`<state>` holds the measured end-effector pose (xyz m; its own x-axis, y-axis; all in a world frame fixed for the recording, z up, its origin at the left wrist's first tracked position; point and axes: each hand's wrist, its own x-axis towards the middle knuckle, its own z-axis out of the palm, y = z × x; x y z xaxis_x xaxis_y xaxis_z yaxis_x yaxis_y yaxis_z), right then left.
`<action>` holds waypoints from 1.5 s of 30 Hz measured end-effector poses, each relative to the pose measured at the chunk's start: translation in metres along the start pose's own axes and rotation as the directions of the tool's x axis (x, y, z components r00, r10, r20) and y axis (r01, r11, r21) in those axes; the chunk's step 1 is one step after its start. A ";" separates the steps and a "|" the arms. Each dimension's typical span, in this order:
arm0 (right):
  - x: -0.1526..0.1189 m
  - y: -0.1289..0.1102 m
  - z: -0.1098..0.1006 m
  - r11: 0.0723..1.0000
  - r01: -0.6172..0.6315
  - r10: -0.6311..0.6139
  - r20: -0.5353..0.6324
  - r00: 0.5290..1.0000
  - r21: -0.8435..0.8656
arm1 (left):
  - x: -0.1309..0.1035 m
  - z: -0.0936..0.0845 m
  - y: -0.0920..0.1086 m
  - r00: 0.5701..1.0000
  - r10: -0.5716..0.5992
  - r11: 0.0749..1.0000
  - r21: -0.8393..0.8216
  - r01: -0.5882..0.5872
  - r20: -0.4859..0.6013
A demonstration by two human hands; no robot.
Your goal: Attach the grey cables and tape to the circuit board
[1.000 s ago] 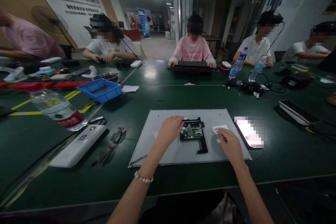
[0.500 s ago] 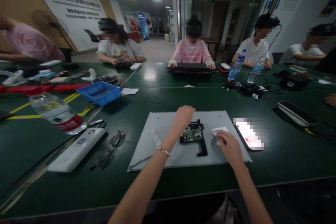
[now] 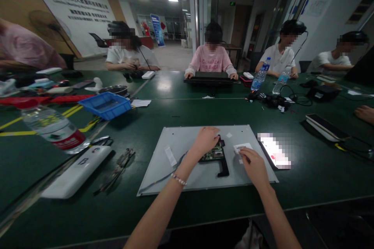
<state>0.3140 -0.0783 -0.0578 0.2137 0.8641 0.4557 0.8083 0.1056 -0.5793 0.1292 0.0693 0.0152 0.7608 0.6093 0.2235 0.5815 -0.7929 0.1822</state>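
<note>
A pale rectangular panel [image 3: 187, 179] lies on the green table. On its middle rests a green circuit board [image 3: 210, 155] in a black frame [image 3: 224, 168]. My left hand [image 3: 206, 140], with a beaded bracelet on the wrist, is over the board's upper left part; its fingertips are bent down and what they touch cannot be made out. My right hand [image 3: 251, 159] is closed at the fingertips by a small white piece [image 3: 238, 147] on the panel's right side; whether it grips anything is too small to tell. A clear strip [image 3: 170, 156] lies on the left.
Right of the panel is a lit phone [image 3: 274, 151]. To the left are eyeglasses [image 3: 118, 169], a white power bank [image 3: 78, 173], a large bottle [image 3: 55, 130] and a blue tray [image 3: 106, 106]. Several people sit across the table.
My left hand has come down from above the board's top edge onto its upper part. A small white square now shows on the panel near the board. The view has shifted slightly.
</note>
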 end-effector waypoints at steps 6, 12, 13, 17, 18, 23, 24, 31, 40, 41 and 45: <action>0.022 -0.012 -0.001 0.998 0.017 -0.015 0.041 0.999 -0.067 | -0.053 -0.014 -0.043 0.987 -0.108 0.921 -0.362 0.143 0.116; 0.075 -0.028 0.009 0.951 0.079 -0.015 0.211 0.977 -0.300 | -0.067 -0.014 -0.054 0.950 -0.027 0.868 -0.465 0.176 0.310; 0.081 -0.030 0.012 0.932 0.085 0.005 0.248 0.969 -0.353 | -0.068 -0.013 -0.054 0.948 -0.013 0.869 -0.466 0.168 0.317; 0.089 -0.033 0.023 0.879 0.086 0.067 0.299 0.952 -0.470 | -0.069 -0.011 -0.055 0.944 -0.019 0.867 -0.465 0.180 0.328; 0.089 -0.033 0.025 0.877 0.082 0.069 0.293 0.954 -0.473 | -0.069 -0.011 -0.055 0.943 -0.028 0.863 -0.467 0.190 0.331; 0.084 -0.031 0.028 0.884 0.071 0.058 0.257 0.965 -0.462 | -0.069 -0.013 -0.052 0.943 -0.053 0.864 -0.459 0.208 0.328; 0.084 -0.029 0.028 0.892 0.067 0.047 0.240 0.970 -0.447 | -0.069 -0.013 -0.052 0.945 -0.051 0.865 -0.458 0.204 0.324; 0.087 -0.013 0.038 0.980 0.053 -0.030 0.121 0.992 -0.192 | -0.071 -0.007 -0.057 0.951 -0.036 0.884 -0.434 0.174 0.308; 0.103 -0.036 0.042 0.983 0.165 -0.147 0.194 0.970 -0.080 | -0.069 -0.008 -0.055 0.948 -0.045 0.886 -0.426 0.183 0.314; 0.107 -0.038 0.044 0.981 0.180 -0.160 0.213 0.964 -0.078 | -0.069 -0.008 -0.055 0.949 -0.044 0.887 -0.426 0.181 0.311; 0.112 -0.040 0.056 0.970 0.237 -0.210 0.299 0.931 -0.056 | -0.069 -0.009 -0.054 0.950 -0.050 0.886 -0.426 0.185 0.309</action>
<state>0.2746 0.0415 -0.0216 -0.1349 0.9295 0.3433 0.8655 0.2792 -0.4159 0.0423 0.0701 -0.0018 0.7828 0.6153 -0.0929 0.5329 -0.5857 0.6107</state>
